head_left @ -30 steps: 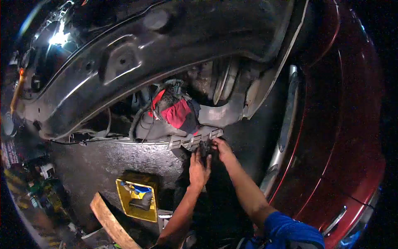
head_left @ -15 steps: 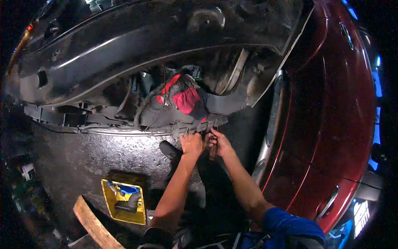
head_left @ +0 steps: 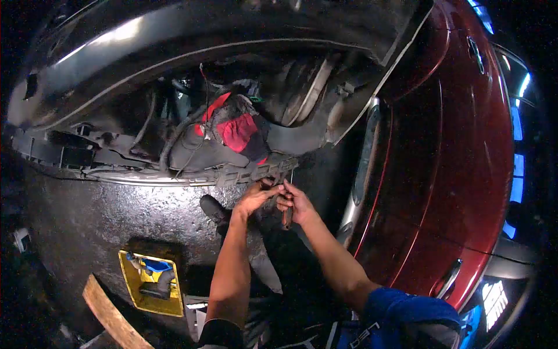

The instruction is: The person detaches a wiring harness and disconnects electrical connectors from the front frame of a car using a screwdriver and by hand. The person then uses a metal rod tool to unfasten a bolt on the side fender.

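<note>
My right hand [head_left: 300, 205] is closed around a screwdriver [head_left: 287, 218]; its dark reddish handle sticks out below the fingers and a thin shaft rises above them. Close beside it, my left hand [head_left: 251, 199] has its fingers bent together toward the right hand, almost touching it. What those fingers pinch is dark and too small to name. Both hands are just below the slotted plastic bumper bracket [head_left: 256, 171] on the car's front edge. Behind the bracket, a red and dark cloth [head_left: 238, 131] lies bunched on the grey plastic.
A dark car fender [head_left: 192, 58] arches over the exposed cavity. A dark red car door [head_left: 418, 174] stands close on the right. On the wet floor are a yellow crate [head_left: 179, 296] with tools and a curved wooden piece [head_left: 113, 314]. My shoe [head_left: 214, 208] is near the left forearm.
The view has shifted, so the car and crate appear further left. My left hand has come down slightly from the bracket, its fingers reaching toward the right hand. The screwdriver shows more clearly.
</note>
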Motion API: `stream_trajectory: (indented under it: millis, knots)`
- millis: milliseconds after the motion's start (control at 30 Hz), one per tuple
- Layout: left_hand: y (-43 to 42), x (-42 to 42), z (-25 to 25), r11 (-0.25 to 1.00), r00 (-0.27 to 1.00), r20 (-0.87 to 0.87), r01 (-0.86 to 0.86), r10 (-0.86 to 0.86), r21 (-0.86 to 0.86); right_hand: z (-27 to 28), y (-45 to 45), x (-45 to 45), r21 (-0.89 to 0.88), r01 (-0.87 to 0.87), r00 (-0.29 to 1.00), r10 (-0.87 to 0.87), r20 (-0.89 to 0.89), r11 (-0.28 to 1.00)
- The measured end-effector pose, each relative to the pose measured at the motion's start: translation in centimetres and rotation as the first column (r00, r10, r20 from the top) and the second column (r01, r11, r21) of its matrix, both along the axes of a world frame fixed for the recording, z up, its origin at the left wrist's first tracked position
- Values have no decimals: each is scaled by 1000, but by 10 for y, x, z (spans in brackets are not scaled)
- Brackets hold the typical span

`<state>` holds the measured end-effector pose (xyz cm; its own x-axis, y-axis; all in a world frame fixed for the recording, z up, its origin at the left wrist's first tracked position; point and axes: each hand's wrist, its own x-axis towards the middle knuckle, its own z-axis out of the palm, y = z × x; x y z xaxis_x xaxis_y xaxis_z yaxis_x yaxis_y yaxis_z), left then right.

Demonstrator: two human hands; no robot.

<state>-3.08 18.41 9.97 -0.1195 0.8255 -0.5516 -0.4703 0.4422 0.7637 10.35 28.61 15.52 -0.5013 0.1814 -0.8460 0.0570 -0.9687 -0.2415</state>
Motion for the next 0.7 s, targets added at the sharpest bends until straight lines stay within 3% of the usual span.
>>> stream_trajectory:
  millis: [33, 67, 167, 200, 300, 333, 367, 433, 467, 567, 700]
  knots:
    - [1, -2, 7, 1000, 988, -156, 7, -10, -18, 3, 2, 0, 14, -5, 1000, 5, 5, 1000]
    - [2, 2, -10, 999, 989, -141, 36, -40, -26, 6, 2, 1, 28, -8, 1000, 8, 10, 1000]
    - [6, 0, 10, 999, 999, 44, -32, 31, 11, 6, 9, 11, 78, 58, 996, -62, 59, 995]
    - [7, -10, 47, 994, 1000, -24, -21, 18, -104, 16, 10, 10, 101, 90, 992, -99, 82, 991]
    - [4, 0, 35, 977, 984, -160, -104, 75, -187, 31, 20, 23, 115, 43, 989, -59, 134, 992]
    - [1, 2, 29, 983, 926, -374, -112, 50, -146, 32, 24, 34, 112, 5, 989, -21, 148, 994]
    - [-2, 7, 24, 964, 824, -565, -119, -37, -237, 32, 27, 43, 117, -19, 984, -2, 177, 993]
    - [-4, 12, 30, 896, 510, -822, -199, -251, -398, 15, 33, 69, 121, -75, 971, 45, 235, 990]
    - [-4, 13, 33, 870, 517, -813, -234, -268, -435, 9, 36, 87, 94, -73, 979, 53, 198, 993]
    - [-19, 18, 13, 882, 306, -901, -265, -306, -390, 21, 42, 116, 127, -169, 964, 138, 227, 977]
    - [-17, 5, 3, 816, 251, -873, -319, -417, -482, 39, 42, 133, 127, -194, 969, 170, 177, 973]
